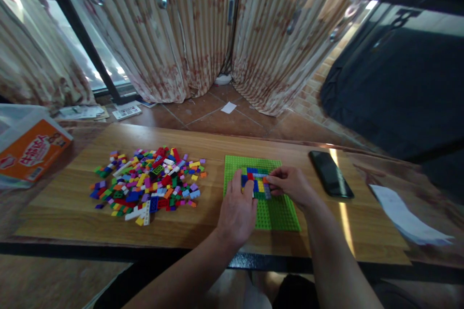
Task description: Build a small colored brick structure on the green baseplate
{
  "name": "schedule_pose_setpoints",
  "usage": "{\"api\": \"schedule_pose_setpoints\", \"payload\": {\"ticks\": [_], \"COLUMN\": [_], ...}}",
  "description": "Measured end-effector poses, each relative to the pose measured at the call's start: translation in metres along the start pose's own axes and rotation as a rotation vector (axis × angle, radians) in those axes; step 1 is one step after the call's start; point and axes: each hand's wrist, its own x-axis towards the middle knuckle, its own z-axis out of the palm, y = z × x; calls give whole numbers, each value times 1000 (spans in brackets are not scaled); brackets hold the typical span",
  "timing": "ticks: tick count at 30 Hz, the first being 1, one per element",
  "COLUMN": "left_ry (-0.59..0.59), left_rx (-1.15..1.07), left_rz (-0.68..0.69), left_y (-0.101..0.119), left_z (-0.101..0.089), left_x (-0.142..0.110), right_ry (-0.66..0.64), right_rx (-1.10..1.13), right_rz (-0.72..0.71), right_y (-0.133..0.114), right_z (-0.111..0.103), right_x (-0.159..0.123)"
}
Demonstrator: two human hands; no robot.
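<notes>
A green studded baseplate [277, 215] lies on the table in front of me. On its middle sits a low build of colored bricks [260, 185], with blue, yellow, red, green and grey pieces. My left hand [237, 210] rests over the left side of the build, its fingers stretched and apart, touching the bricks. From the right, my right hand [292, 184] pinches a small orange brick [266, 180] at the right part of the build. Whether that brick is pressed on or held just above, I cannot tell. My fingers hide parts of the build.
To the left, a wide heap of loose bricks [145, 183] spreads over the wooden table [206, 154]. A clear box with an orange label [34, 152] stands at the far left. A black phone [330, 174] and white papers [408, 215] lie on the right.
</notes>
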Motion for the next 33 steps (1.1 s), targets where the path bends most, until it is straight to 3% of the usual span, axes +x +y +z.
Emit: {"api": "schedule_pose_setpoints", "payload": {"ticks": [9, 14, 28, 33], "left_ry": [-9, -20, -27, -34], "left_rx": [127, 124, 93, 80], "left_rz": [124, 117, 148, 141], "left_y": [8, 8, 8, 8], "left_z": [3, 8, 11, 11], "left_x": [5, 6, 5, 5], "right_ry": [-13, -14, 134, 89], "right_rx": [31, 25, -143, -13], "right_rz": [-48, -49, -68, -48], "right_y": [3, 4, 7, 10], "right_z": [-1, -1, 10, 9], "right_x": [2, 3, 4, 0]}}
